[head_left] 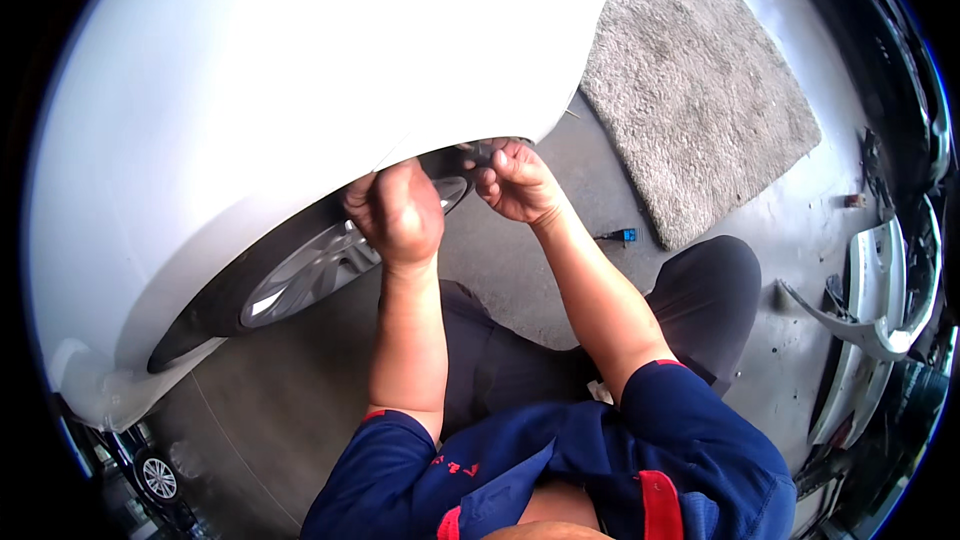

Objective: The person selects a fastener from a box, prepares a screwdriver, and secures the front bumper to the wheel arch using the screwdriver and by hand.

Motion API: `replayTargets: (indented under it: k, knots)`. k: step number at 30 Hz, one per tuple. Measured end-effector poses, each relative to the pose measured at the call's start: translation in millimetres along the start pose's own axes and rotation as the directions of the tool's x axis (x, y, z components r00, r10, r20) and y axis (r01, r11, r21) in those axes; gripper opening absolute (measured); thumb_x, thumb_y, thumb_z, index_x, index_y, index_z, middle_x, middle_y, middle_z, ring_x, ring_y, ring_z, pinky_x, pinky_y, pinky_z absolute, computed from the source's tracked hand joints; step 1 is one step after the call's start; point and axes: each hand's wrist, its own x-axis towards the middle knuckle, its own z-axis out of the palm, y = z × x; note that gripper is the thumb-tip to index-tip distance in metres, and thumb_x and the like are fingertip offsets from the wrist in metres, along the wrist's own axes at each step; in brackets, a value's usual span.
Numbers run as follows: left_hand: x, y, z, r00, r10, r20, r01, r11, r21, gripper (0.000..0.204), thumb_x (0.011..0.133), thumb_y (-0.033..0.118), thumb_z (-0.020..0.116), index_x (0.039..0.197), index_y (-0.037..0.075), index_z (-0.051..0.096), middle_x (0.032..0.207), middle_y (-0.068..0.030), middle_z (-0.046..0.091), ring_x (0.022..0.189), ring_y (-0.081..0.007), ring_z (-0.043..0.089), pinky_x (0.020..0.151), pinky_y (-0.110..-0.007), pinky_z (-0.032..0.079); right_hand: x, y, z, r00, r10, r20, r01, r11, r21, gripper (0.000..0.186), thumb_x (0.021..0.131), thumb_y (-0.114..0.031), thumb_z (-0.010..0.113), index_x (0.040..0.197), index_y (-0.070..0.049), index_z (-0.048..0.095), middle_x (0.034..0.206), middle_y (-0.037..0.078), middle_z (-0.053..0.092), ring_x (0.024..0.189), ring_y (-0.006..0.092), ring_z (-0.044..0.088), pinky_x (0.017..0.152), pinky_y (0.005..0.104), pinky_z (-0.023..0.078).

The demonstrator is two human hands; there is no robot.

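Observation:
I crouch at a white car body (300, 60), by the wheel (300, 280) with its dark tyre and alloy rim. My left hand (395, 210) is at the lower edge of the wheel arch, fingers curled up against it; what they grip is hidden behind the hand. A little to its right, my right hand (510, 180) has its thumb and fingers closed at the dark underside of that edge, on a small dark piece too unclear to name. A small blue and black object (627, 236) lies on the floor beside my right forearm.
A grey shaggy mat (700, 90) lies on the floor at the upper right. White bumper-like body parts (870, 290), small dark pieces and a brownish block (854, 201) are along the right. Another car's wheel (158, 477) shows at the lower left. My bent knee (710, 290) is right of my arms.

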Motion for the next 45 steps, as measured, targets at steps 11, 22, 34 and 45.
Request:
replayTargets:
  k: [11,22,34,45]
  knots:
    - [-4.5,5.3,6.2,0.986,-0.165,0.012,0.165,0.978,-0.125,0.041,0.084,0.004,0.044,0.119,-0.003,0.064,0.127,-0.011,0.062,0.126,-0.0239,0.052,0.113,-0.044,0.032,-0.9,5.7,11.1,0.997,0.078,0.012,-0.079,0.994,0.082,0.04,0.095,-0.02,0.068,0.121,0.008,0.057,0.1,0.01,0.068,0.08,0.0104,0.065,0.075,0.0221,0.056]
    - [-1.6,4.0,8.5,0.991,-0.097,0.092,0.097,0.995,0.007,0.038,0.089,0.009,0.047,0.121,0.008,0.066,0.13,-0.0074,0.062,0.125,-0.0246,0.053,0.11,-0.048,0.036,3.1,-2.1,-0.2,0.997,0.079,0.014,-0.08,0.996,0.028,0.038,0.096,-0.023,0.068,0.117,0.008,0.062,0.096,0.012,0.07,0.075,0.0133,0.065,0.069,0.0231,0.055]
    - [-3.9,7.7,9.9,0.971,-0.236,0.037,0.238,0.968,-0.073,0.032,0.088,0.014,0.046,0.114,0.006,0.063,0.112,-0.0057,0.063,0.105,-0.0216,0.055,0.095,-0.041,0.041,13.3,-15.1,-15.6,0.978,0.157,0.137,-0.108,0.944,-0.312,0.051,0.097,-0.036,0.064,0.111,0.013,0.06,0.094,0.019,0.068,0.07,0.0201,0.066,0.066,0.0288,0.057]
    - [-5.6,-1.9,10.9,0.982,-0.19,0.017,0.191,0.978,-0.09,0.024,0.088,0.009,0.047,0.105,0.009,0.064,0.097,-0.0028,0.064,0.087,-0.0173,0.053,0.086,-0.036,0.043,15.3,12.1,-20.6,0.976,0.028,0.216,0.009,0.985,-0.171,0.051,0.096,-0.035,0.066,0.131,0.0,0.055,0.095,0.014,0.068,0.067,0.0158,0.061,0.057,0.0275,0.05]
